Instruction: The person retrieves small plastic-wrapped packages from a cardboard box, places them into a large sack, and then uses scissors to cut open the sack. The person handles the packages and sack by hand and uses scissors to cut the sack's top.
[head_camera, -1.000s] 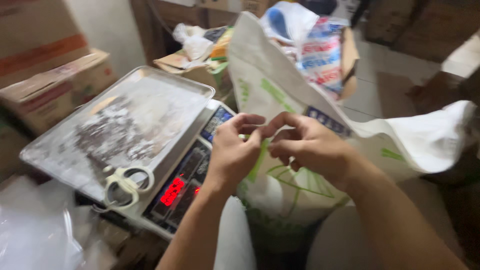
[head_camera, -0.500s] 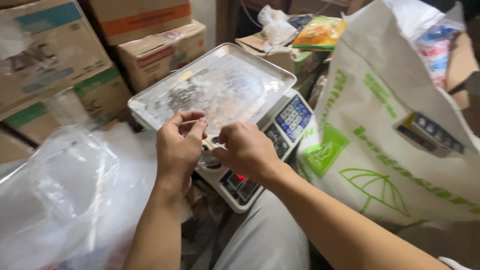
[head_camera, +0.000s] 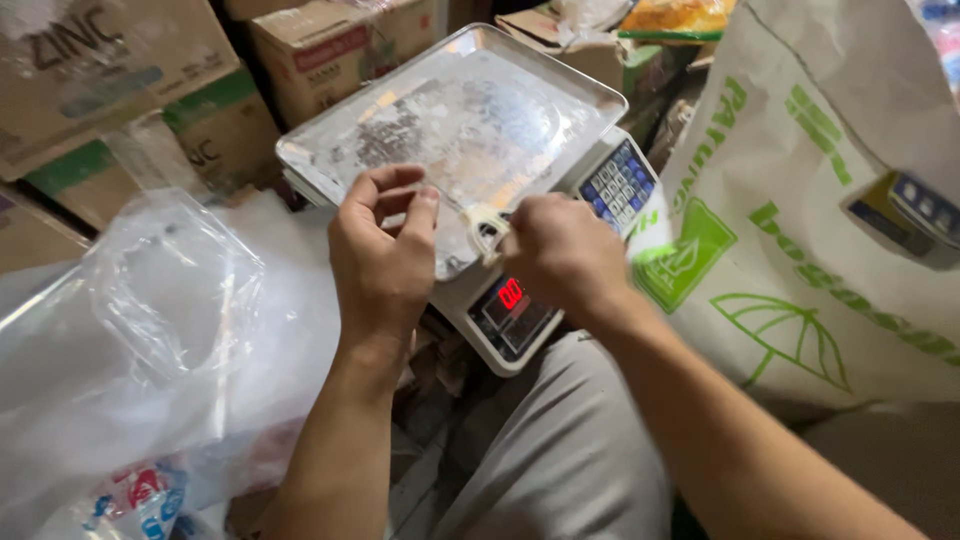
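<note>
Both hands (head_camera: 475, 250) now over scale tray (head_camera: 400, 120), pinching scissors (head_camera: 487, 228).

A cramped shop storeroom: a digital scale (head_camera: 470, 170) sits amid stacked cardboard boxes (head_camera: 120, 90) behind it, a large printed sack (head_camera: 830, 200) to its right.

Both forearms are bare all the way up — no sleeves in view, no watch, no rings or bands on the left hand (head_camera: 385, 262) or the right hand (head_camera: 562, 252). Below them, plain grey trousers (head_camera: 560, 460) — smooth fabric, a few soft folds.
</note>
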